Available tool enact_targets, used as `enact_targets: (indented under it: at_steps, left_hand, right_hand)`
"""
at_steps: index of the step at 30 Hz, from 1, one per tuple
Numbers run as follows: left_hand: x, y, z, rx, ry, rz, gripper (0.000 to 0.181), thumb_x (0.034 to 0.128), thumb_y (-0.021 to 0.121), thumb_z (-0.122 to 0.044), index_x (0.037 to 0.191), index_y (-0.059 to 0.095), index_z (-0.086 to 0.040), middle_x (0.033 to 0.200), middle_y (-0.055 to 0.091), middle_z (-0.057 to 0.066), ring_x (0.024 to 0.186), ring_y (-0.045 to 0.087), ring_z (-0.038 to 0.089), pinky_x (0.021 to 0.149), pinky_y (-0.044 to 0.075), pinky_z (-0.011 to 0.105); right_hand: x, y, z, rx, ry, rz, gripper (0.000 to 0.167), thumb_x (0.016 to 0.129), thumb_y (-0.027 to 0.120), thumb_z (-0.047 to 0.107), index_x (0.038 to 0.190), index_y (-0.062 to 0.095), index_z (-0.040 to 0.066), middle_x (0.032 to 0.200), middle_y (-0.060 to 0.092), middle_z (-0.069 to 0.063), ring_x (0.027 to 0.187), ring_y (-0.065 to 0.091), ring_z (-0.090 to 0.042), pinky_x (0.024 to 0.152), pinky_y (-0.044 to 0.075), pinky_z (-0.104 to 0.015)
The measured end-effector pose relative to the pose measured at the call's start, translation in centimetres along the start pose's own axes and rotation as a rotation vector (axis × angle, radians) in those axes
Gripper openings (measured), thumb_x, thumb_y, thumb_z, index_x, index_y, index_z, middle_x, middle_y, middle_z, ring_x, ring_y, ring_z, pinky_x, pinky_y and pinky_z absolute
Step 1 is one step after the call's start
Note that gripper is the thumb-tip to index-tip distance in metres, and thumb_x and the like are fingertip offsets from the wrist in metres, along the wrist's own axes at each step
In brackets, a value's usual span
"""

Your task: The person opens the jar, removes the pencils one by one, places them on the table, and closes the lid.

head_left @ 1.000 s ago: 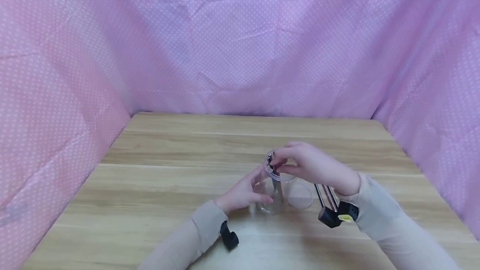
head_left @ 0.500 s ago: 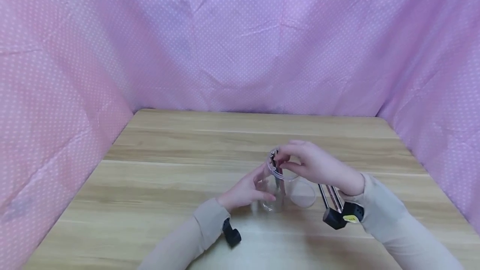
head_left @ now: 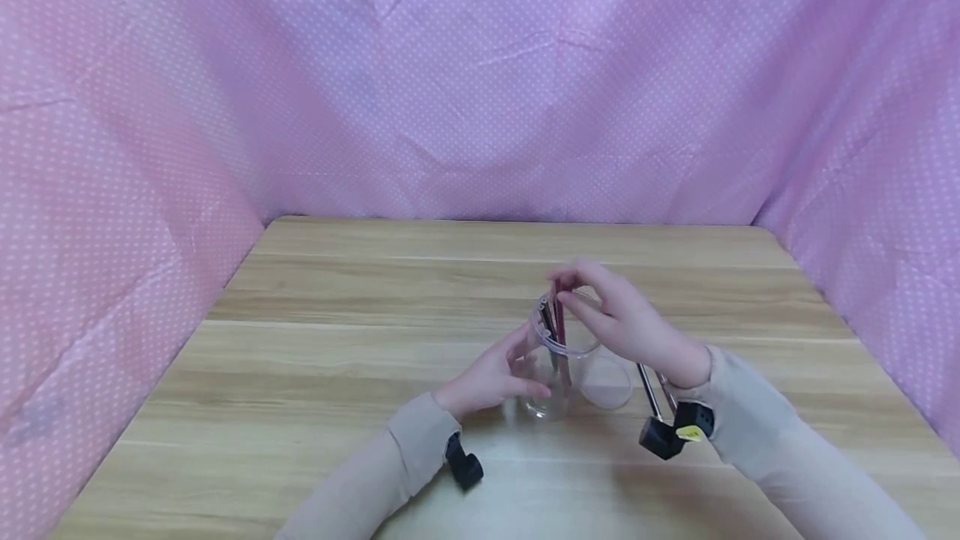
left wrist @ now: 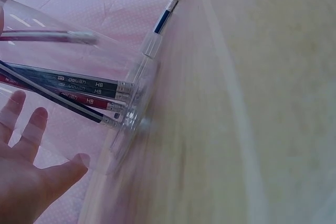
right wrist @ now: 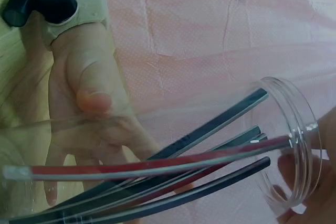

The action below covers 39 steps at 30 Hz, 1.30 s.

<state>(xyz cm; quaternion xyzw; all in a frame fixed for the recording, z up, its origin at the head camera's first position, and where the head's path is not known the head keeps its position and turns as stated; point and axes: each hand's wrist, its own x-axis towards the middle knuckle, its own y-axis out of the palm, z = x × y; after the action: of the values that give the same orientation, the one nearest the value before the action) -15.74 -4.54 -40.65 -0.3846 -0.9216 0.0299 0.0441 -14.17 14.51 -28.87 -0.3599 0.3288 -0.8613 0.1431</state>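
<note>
A clear plastic jar (head_left: 543, 402) stands on the table with several dark and red pencils inside. My left hand (head_left: 491, 377) holds its side, thumb and fingers spread around the wall. At the mouth, my right hand (head_left: 630, 315) pinches a red pencil (head_left: 559, 315) near its upper end. In the left wrist view, that pencil's eraser end (left wrist: 84, 37) hangs blurred above the jar's bottom, apart from the dark pencils (left wrist: 89, 85) that reach the base. The right wrist view shows the same red pencil (right wrist: 157, 169) slanting through the jar; fingertips (right wrist: 294, 174) show past the rim.
A round clear lid (head_left: 606, 382) lies flat just right of the jar. Metallic-looking pencils (head_left: 648, 390) lie beside it, partly under my right wrist. Pink dotted cloth (head_left: 480, 107) walls the back and sides of the wooden table (head_left: 337, 298).
My right hand has risen from the jar's rim, drawing the red pencil partway up out of the mouth. My left hand keeps its hold on the jar.
</note>
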Motion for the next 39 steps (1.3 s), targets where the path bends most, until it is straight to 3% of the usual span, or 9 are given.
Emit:
enact_targets:
  at_steps: [4, 6, 13, 15, 19, 26, 39]
  left_hand:
    - [-0.1, 0.1, 0.0, 0.014, -0.002, -0.002, 0.095, 0.0767, 0.072, 0.002, 0.152, 0.019, -0.018, 0.156, 0.026, 0.001, 0.143, 0.024, 0.025, 0.116, 0.026, 0.042]
    - [-0.1, 0.2, -0.1, 0.02, -0.002, -0.002, 0.095, 0.0769, 0.072, 0.002, 0.152, 0.018, -0.017, 0.156, 0.026, 0.004, 0.143, 0.025, 0.027, 0.116, 0.026, 0.044]
    - [-0.1, 0.2, -0.1, 0.037, -0.035, -0.02, 0.095, 0.0771, 0.074, -0.002, 0.152, 0.018, -0.021, 0.156, 0.027, 0.002, 0.141, 0.029, 0.031, 0.115, 0.028, 0.046]
    - [-0.1, 0.2, 0.0, 0.037, -0.039, -0.019, 0.096, 0.0766, 0.074, -0.002, 0.152, 0.018, -0.021, 0.156, 0.026, 0.001, 0.14, 0.029, 0.031, 0.114, 0.028, 0.047]
    - [-0.2, 0.3, -0.1, 0.033, -0.036, -0.017, 0.096, 0.0765, 0.073, -0.001, 0.152, 0.018, -0.021, 0.156, 0.025, 0.001, 0.141, 0.03, 0.029, 0.115, 0.027, 0.047]
    - [-0.2, 0.4, -0.2, 0.007, -0.044, -0.011, 0.095, 0.0764, 0.073, 0.0, 0.151, 0.021, -0.025, 0.156, 0.026, -0.004, 0.141, 0.029, 0.024, 0.115, 0.027, 0.045]
    - [-0.3, 0.3, -0.3, 0.059, -0.073, -0.031, 0.095, 0.0765, 0.074, -0.005, 0.152, 0.019, -0.024, 0.156, 0.026, 0.001, 0.141, 0.03, 0.028, 0.114, 0.026, 0.051]
  right_hand:
    - [0.4, 0.0, -0.2, 0.235, 0.156, -0.093, 0.023, 0.094, 0.043, -0.009, 0.116, 0.047, -0.011, 0.093, 0.058, -0.011, 0.086, 0.06, -0.006, 0.083, 0.051, -0.017]
    - [0.7, -0.1, -0.4, 0.373, 0.217, -0.127, 0.024, 0.097, 0.038, -0.005, 0.12, 0.042, -0.011, 0.093, 0.053, -0.011, 0.084, 0.061, -0.007, 0.081, 0.054, -0.019]
    - [1.9, -0.5, -1.6, 0.624, 0.327, -0.192, 0.022, 0.102, 0.037, 0.012, 0.122, 0.044, 0.016, 0.096, 0.048, -0.003, 0.072, 0.062, -0.009, 0.064, 0.058, -0.027]
    - [2.1, -0.5, -1.8, 0.648, 0.344, -0.183, 0.022, 0.102, 0.037, 0.013, 0.122, 0.044, 0.02, 0.096, 0.048, -0.002, 0.072, 0.062, -0.009, 0.063, 0.058, -0.027]
    - [2.5, -0.6, -1.8, 0.641, 0.377, -0.133, 0.024, 0.102, 0.035, 0.011, 0.123, 0.042, 0.019, 0.094, 0.05, -0.003, 0.071, 0.062, -0.01, 0.065, 0.058, -0.029]
    - [3.3, -0.7, -1.8, 0.595, 0.448, -0.033, 0.027, 0.103, 0.031, 0.009, 0.13, 0.033, 0.007, 0.087, 0.063, 0.002, 0.069, 0.067, -0.012, 0.067, 0.059, -0.033]
    - [4.8, -1.4, -2.2, 0.618, 0.503, -0.055, 0.028, 0.103, 0.033, 0.01, 0.13, 0.035, 0.011, 0.085, 0.06, -0.002, 0.066, 0.066, -0.013, 0.063, 0.059, -0.035]
